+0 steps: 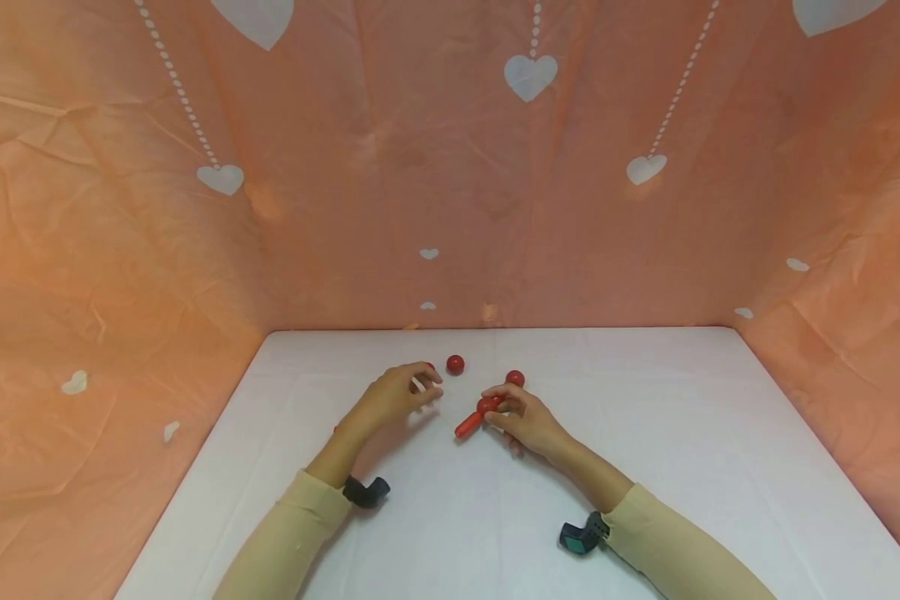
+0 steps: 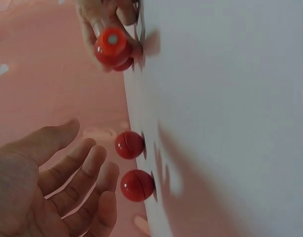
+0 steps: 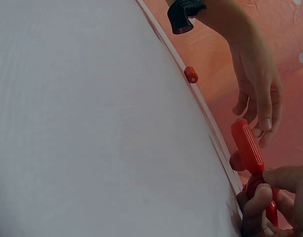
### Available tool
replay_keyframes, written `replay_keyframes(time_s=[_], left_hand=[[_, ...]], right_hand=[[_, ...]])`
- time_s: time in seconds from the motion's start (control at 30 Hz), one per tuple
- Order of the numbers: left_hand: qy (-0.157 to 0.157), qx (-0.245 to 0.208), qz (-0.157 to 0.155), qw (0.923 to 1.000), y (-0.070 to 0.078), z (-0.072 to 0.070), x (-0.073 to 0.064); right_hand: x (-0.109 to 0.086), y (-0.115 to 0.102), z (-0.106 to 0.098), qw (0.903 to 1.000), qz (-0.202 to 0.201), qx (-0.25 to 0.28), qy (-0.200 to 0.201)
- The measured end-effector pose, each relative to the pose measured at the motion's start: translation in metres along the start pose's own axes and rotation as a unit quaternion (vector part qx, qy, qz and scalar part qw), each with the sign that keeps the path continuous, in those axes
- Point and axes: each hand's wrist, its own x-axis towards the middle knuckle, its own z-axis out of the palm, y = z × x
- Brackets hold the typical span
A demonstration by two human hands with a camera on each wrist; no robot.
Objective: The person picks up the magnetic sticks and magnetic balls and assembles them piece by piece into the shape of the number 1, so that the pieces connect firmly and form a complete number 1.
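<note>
Near the middle of the white, smooth-looking counter (image 1: 450, 533), head view: the right hand (image 1: 530, 423) pinched a glossy red rod-and-ball piece (image 1: 468, 425), probably hard plastic. Grip sat at the ball, likely because that bulge gave thumb and fingers something to stop against and left the rod sticking out free, toward the person's left. The left hand (image 1: 399, 392) hung in the air, fingers loosely bent, nothing in its grip. One shiny red ball (image 1: 455, 364) lay just beyond it; a second red ball (image 1: 430, 366) was mostly hidden behind its fingers. Another round red part (image 1: 515, 378) showed past the right hand; couldn't tell if joined to the held piece. Orange sheet with pale hearts (image 1: 435, 192) behind.

Left wrist view: left fingers curved, near the two balls but not touching. Thin seam line on each ball. Held piece faced end-on, pale spot in its end; too blurred to say hole or peg.

Right wrist view: rod showed straight parallel grooves, maybe for a surer hold; thumb and fingers squeezed right beside them. Short red cylinder (image 3: 191, 75) lay well apart on the counter, presumably parked out of the way.
</note>
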Motion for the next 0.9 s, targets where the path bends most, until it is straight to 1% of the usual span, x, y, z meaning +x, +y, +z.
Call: replay_keyframes(time_s=[0.23, 0.4, 0.57, 0.77, 0.9], left_hand=[[0.014, 0.007, -0.005, 0.9999, -0.007, -0.005, 0.009], [0.033, 0.035, -0.003, 0.9988, -0.011, -0.005, 0.012], [0.044, 0.057, -0.003, 0.9974, -0.015, -0.005, 0.015], [0.051, 0.071, -0.014, 0.9961, -0.018, -0.005, 0.020], [0.046, 0.078, -0.022, 0.9957, -0.020, -0.005, 0.023]], right_hand=[[0.000, 0.002, -0.001, 0.9999, 0.001, 0.009, -0.004], [0.000, 0.002, -0.001, 0.9999, 0.008, 0.012, -0.003], [0.000, 0.000, -0.001, 0.9999, 0.009, 0.013, -0.006], [0.000, -0.001, -0.001, 0.9998, 0.005, 0.015, -0.007], [0.000, -0.001, -0.001, 0.9998, 0.005, 0.017, -0.009]])
